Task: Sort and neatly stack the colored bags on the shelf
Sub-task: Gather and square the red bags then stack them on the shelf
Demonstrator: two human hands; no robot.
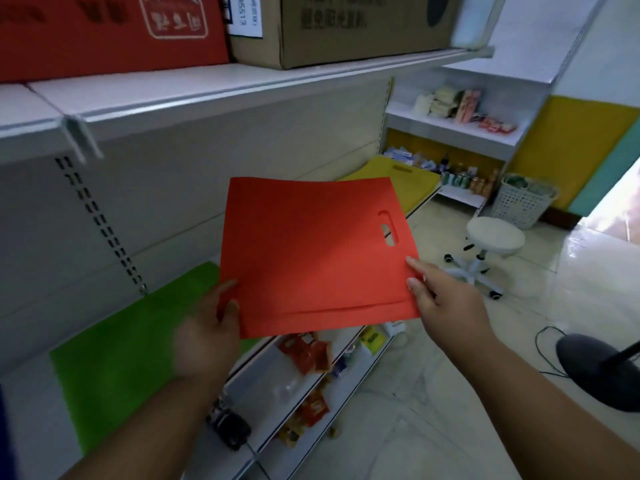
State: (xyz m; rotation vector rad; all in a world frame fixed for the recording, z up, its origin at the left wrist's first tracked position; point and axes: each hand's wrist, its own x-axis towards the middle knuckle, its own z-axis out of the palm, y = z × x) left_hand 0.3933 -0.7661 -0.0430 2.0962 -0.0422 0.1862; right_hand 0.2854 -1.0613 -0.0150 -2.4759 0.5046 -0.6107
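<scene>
A flat red bag (311, 251) with a cut-out handle hangs in the air above the middle shelf. My left hand (211, 327) pinches its near left corner, thumb on top. My right hand (440, 299) pinches its right edge just below the handle hole. A green bag (131, 351) lies flat on the shelf at the left, partly under my left arm. A yellow bag (401, 181) lies flat at the far right end of the same shelf, partly hidden behind the red one.
The upper shelf (242, 88) carries a red box (104, 29) and a cardboard box (346, 26). Snack packets (308, 355) lie on the lower shelf. On the floor stand a white stool (491, 237), a white basket (523, 202) and a dark fan base (599, 368).
</scene>
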